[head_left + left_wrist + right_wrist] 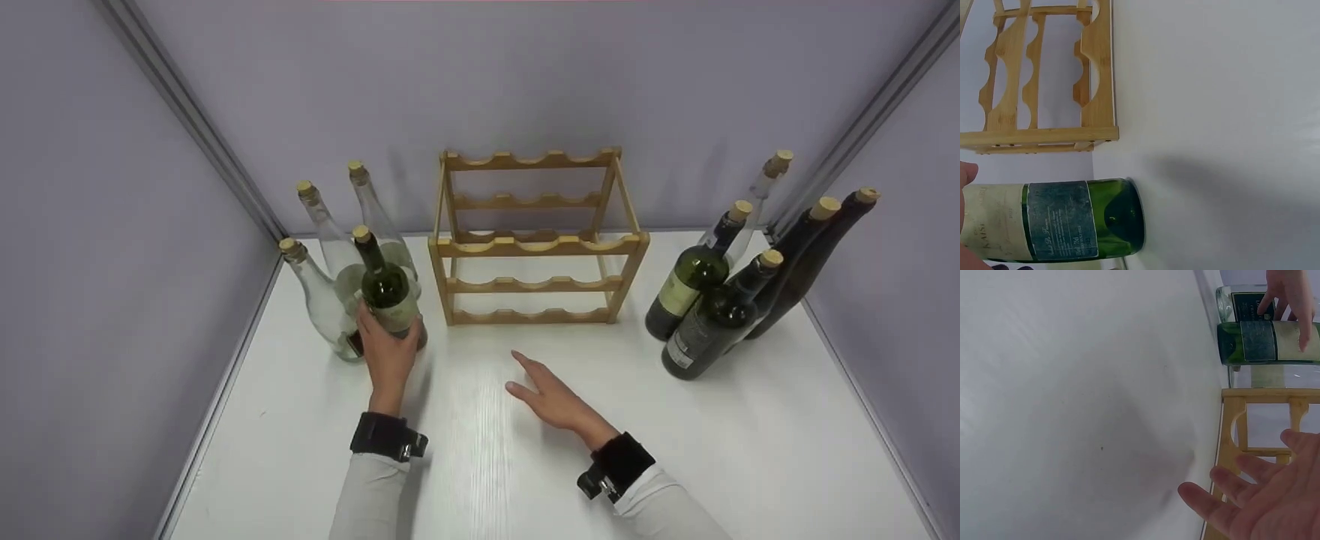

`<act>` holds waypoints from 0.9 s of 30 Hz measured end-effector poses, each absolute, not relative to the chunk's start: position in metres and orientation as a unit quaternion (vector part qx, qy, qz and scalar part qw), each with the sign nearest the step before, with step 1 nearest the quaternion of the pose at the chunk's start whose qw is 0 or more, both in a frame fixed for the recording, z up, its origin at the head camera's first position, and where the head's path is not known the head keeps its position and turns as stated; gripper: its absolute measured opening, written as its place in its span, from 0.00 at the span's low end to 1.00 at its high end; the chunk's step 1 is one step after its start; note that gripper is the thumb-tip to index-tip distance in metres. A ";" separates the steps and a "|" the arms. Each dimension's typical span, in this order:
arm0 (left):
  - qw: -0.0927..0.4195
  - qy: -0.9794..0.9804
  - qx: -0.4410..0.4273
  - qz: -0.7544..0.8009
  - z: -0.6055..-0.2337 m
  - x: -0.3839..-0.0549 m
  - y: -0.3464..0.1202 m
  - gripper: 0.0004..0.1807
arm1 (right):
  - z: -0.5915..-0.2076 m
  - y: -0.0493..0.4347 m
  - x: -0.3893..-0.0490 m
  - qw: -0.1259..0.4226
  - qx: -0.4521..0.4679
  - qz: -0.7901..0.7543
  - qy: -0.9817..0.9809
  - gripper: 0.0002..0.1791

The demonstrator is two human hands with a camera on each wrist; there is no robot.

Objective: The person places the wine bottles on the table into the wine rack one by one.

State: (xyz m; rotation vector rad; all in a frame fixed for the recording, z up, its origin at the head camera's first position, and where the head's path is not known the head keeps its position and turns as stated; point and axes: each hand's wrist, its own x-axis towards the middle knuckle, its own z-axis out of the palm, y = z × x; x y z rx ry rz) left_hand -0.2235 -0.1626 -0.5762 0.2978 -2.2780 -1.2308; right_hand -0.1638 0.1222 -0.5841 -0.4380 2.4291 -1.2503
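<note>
My left hand (388,349) grips a corked green wine bottle (385,286) low on its body, thumb and fingers around the pale label. The bottle stands upright left of the wooden wine rack (534,286); in the left wrist view its base is at the white table (1213,101). Behind and beside it are clear corked glass bottles: one at the left (319,300), one further back (330,234) and one nearest the rack (375,206). Over the table in front of the rack, my right hand (555,401) holds nothing, its fingers spread in the right wrist view.
At the right stand a green bottle with a yellowish label (679,292), a dark bottle (705,330), a clear bottle (761,184) and tall dark bottles (829,244), all corked. Pale panels (525,75) enclose the table's back and sides. No bottles lie in the rack.
</note>
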 end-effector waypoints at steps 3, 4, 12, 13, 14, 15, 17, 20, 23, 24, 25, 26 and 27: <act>0.258 -0.833 0.122 -0.475 -0.577 -0.229 -0.164 0.54 | -0.586 0.124 -0.166 0.192 -0.148 -0.460 0.854 0.42; 0.257 -0.829 0.124 -0.481 -0.577 -0.230 -0.165 0.54 | -0.587 0.124 -0.167 0.195 -0.145 -0.466 0.851 0.42; 0.265 -0.801 0.128 -0.522 -0.577 -0.241 -0.168 0.56 | -0.588 0.125 -0.171 0.210 -0.142 -0.500 0.828 0.40; 0.269 -0.798 0.127 -0.525 -0.577 -0.242 -0.168 0.55 | -0.587 0.125 -0.171 0.210 -0.143 -0.501 0.827 0.40; 0.273 -0.794 0.126 -0.529 -0.577 -0.243 -0.169 0.54 | -0.587 0.124 -0.172 0.210 -0.143 -0.502 0.827 0.40; 0.278 -0.790 0.124 -0.533 -0.577 -0.244 -0.169 0.53 | -0.587 0.124 -0.172 0.211 -0.142 -0.503 0.826 0.40; 0.289 -0.782 0.119 -0.539 -0.576 -0.245 -0.170 0.51 | -0.585 0.122 -0.171 0.215 -0.136 -0.506 0.824 0.40; 0.306 -0.777 0.113 -0.539 -0.576 -0.247 -0.170 0.48 | -0.583 0.121 -0.172 0.223 -0.121 -0.516 0.818 0.40; 0.318 -0.778 0.106 -0.531 -0.576 -0.247 -0.169 0.47 | -0.580 0.120 -0.174 0.233 -0.105 -0.530 0.809 0.39; 0.320 -0.780 0.103 -0.528 -0.577 -0.246 -0.168 0.47 | -0.579 0.120 -0.174 0.238 -0.101 -0.539 0.801 0.38; 0.322 -0.781 0.099 -0.525 -0.577 -0.246 -0.168 0.47 | -0.578 0.120 -0.175 0.243 -0.098 -0.550 0.793 0.38; 0.325 -0.783 0.094 -0.521 -0.577 -0.245 -0.167 0.47 | -0.577 0.121 -0.175 0.248 -0.096 -0.561 0.784 0.37; 0.328 -0.785 0.088 -0.518 -0.577 -0.244 -0.165 0.46 | -0.576 0.121 -0.176 0.252 -0.096 -0.572 0.775 0.37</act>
